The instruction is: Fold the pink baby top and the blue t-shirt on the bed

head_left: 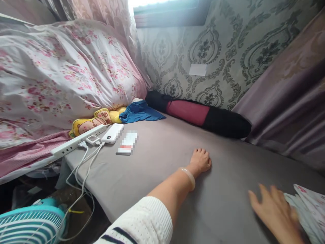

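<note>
My left hand (201, 160) rests on the grey sheet (162, 159) with its fingers curled under, and nothing shows in it. A pale bangle (189, 178) circles that wrist, above a white knitted cuff. My right hand (275, 208), somewhat blurred, is over the sheet at the lower right. Its thumb and fingers are spread. Close beside it, at the right edge, lies a bundle of pale folded cloth (308, 210) with a printed pattern. My right hand partly covers this bundle, and whether the two touch is unclear.
A black and red bolster-shaped bag (188, 112) lies against the wall. Left are blue cloth (139, 112), a yellow plush toy (83, 126), a power strip (78, 140) with cables, a white power bank (113, 133) and a blurred-out phone (127, 142). A turquoise fan (30, 223) stands below the edge.
</note>
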{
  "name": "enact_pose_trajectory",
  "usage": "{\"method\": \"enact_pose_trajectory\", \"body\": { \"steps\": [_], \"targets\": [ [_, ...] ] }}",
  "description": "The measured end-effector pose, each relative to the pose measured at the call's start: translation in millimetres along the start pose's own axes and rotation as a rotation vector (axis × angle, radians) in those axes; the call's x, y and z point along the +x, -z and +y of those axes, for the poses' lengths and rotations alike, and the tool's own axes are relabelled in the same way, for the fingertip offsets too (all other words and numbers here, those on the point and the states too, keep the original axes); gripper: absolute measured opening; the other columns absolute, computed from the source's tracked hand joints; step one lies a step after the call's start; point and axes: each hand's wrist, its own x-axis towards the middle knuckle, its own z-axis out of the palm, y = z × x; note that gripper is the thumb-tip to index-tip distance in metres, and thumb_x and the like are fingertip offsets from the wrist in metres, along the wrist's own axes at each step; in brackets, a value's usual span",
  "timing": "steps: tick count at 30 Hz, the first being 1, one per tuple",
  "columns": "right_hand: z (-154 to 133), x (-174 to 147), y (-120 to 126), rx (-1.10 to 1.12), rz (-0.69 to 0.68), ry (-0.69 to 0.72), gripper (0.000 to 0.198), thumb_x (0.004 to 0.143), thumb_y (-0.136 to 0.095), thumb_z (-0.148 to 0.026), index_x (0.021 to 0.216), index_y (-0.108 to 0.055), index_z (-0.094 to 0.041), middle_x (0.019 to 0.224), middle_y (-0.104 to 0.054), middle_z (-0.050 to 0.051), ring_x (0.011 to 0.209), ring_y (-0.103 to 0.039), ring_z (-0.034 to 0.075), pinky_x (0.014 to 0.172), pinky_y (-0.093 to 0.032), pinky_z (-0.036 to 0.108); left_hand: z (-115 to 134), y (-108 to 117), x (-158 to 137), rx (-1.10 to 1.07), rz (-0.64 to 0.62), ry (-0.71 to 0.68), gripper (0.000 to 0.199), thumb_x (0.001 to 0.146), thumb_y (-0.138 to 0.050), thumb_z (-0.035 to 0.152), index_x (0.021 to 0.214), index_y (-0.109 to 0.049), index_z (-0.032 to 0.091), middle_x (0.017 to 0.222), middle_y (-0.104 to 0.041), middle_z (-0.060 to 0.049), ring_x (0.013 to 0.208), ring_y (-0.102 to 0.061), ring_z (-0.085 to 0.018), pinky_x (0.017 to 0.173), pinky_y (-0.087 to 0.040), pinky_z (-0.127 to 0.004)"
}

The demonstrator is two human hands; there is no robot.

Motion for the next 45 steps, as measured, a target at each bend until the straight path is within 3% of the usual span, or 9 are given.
{"method": "enact_pose_trajectory", "body": {
  "steps": [3, 8, 13, 17, 21, 25, 32, 40, 45],
  "targets": [
    [-61.4, -7.7, -7.1, 0.041, -0.123, 0.133, 0.063, 0.089, -0.024, -0.044, 0.134, -0.051, -0.01, 0.141, -0.044, 0.022, 0.133, -0.04, 0.032, 0.101, -0.038, 0.048, -0.8, -1.2, -0.4, -0.016, 0.002, -0.003, 0.035, 0.094, -0.035, 0.034, 0.108, -0.058, 0.012, 0.113, -0.059, -0.014, 0.107, -0.052, -0.025, 0.09, -0.041, -0.039],
    [-135.1, -14.8, 7.8, 0.129, -0.274, 0.193, 0.063, 0.093, -0.019, -0.046, 0.142, -0.043, -0.013, 0.15, -0.035, 0.018, 0.137, -0.034, 0.03, 0.107, -0.031, 0.053, -5.4, -4.3, -0.2, -0.016, -0.023, -0.052, 0.039, 0.094, -0.035, 0.036, 0.112, -0.057, 0.01, 0.117, -0.058, -0.014, 0.111, -0.051, -0.025, 0.094, -0.041, -0.038],
    [-165.3, -21.9, 12.1, 0.125, -0.287, 0.207, 0.063, 0.095, -0.015, -0.04, 0.145, -0.037, -0.008, 0.152, -0.032, 0.016, 0.14, -0.028, 0.029, 0.11, -0.024, 0.055, -26.4, -1.1, 1.6, -0.072, -0.092, -0.174, 0.041, 0.095, -0.038, 0.04, 0.117, -0.057, 0.012, 0.126, -0.057, -0.014, 0.12, -0.05, -0.023, 0.101, -0.039, -0.036],
    [-166.2, -27.9, 7.0, 0.088, -0.217, 0.229, 0.064, 0.094, -0.017, -0.043, 0.146, -0.036, -0.011, 0.152, -0.033, 0.014, 0.14, -0.03, 0.028, 0.111, -0.022, 0.054, -56.2, 12.6, 4.7, -0.356, -0.195, -0.202, 0.03, 0.088, -0.051, 0.025, 0.115, -0.064, 0.018, 0.125, -0.063, -0.006, 0.114, -0.056, -0.017, 0.099, -0.042, -0.027],
    [-165.7, -29.6, 6.0, 0.068, -0.197, 0.226, 0.064, 0.095, -0.015, -0.043, 0.145, -0.038, -0.011, 0.152, -0.034, 0.013, 0.139, -0.031, 0.028, 0.111, -0.022, 0.053, -102.5, 34.4, 7.1, -0.487, -0.181, 0.022, 0.031, 0.086, -0.049, 0.017, 0.111, -0.068, 0.018, 0.109, -0.072, -0.002, 0.098, -0.063, -0.012, 0.089, -0.046, -0.019],
    [-166.6, -29.6, 5.8, 0.081, -0.19, 0.222, 0.064, 0.094, -0.015, -0.043, 0.145, -0.039, -0.012, 0.151, -0.035, 0.013, 0.138, -0.032, 0.027, 0.111, -0.023, 0.053, -171.9, 63.8, 0.8, -0.423, -0.02, 0.32, 0.036, 0.085, -0.045, 0.011, 0.113, -0.067, 0.011, 0.11, -0.071, -0.009, 0.101, -0.063, -0.016, 0.091, -0.046, -0.024],
    [-165.6, -31.0, 2.3, 0.088, -0.157, 0.24, 0.065, 0.093, -0.015, -0.043, 0.143, -0.042, -0.011, 0.15, -0.036, 0.015, 0.138, -0.032, 0.029, 0.11, -0.023, 0.054, -285.6, 133.8, -37.4, -0.223, 0.284, 0.809, 0.037, 0.086, -0.043, 0.012, 0.116, -0.064, 0.011, 0.12, -0.065, -0.015, 0.112, -0.058, -0.023, 0.098, -0.041, -0.032],
    [-165.0, -31.9, -0.4, 0.122, -0.108, 0.237, 0.066, 0.094, -0.013, -0.044, 0.141, -0.044, -0.009, 0.148, -0.039, 0.016, 0.137, -0.034, 0.029, 0.11, -0.023, 0.054, -346.2, 184.5, -80.2, -0.047, 0.51, 1.134, 0.04, 0.078, -0.05, 0.011, 0.116, -0.059, 0.007, 0.13, -0.052, -0.022, 0.128, -0.042, -0.034, 0.103, -0.037, -0.045],
    [-165.0, -32.9, -1.0, 0.16, -0.074, 0.246, 0.065, 0.094, -0.015, -0.043, 0.139, -0.046, -0.008, 0.147, -0.04, 0.018, 0.136, -0.034, 0.031, 0.109, -0.022, 0.055, -373.6, 191.0, -90.6, -0.113, 0.568, 1.256, 0.048, 0.069, -0.058, 0.013, 0.117, -0.057, 0.01, 0.13, -0.051, -0.023, 0.117, -0.052, -0.036, 0.095, -0.044, -0.048]
  ]
}}
